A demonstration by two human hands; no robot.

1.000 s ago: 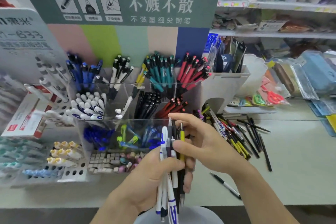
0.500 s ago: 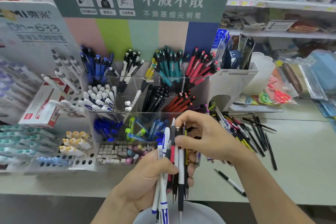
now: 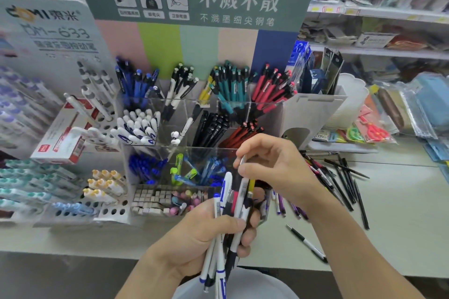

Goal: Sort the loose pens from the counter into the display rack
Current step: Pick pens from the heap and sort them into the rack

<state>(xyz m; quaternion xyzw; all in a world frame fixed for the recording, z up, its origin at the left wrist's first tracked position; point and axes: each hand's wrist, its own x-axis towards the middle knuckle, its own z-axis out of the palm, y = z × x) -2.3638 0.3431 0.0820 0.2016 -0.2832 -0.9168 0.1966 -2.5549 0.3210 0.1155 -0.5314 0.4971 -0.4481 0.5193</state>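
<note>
The left hand (image 3: 206, 233) grips a bundle of pens (image 3: 230, 204); the right hand (image 3: 272, 167) pinches one. Rack (image 3: 184, 114) well stocked; many loose pens (image 3: 340, 177) remain on the desk (image 3: 401, 213), right.

Shop shelves (image 3: 379, 11) crammed with packaged stationery run behind a pale counter (image 3: 401, 226) — evenly lit.

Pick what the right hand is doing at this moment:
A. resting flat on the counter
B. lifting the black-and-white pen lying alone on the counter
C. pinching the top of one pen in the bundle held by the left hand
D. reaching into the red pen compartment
C: the right hand pinches the top of a pen standing in the bundle gripped by the left hand.
</note>
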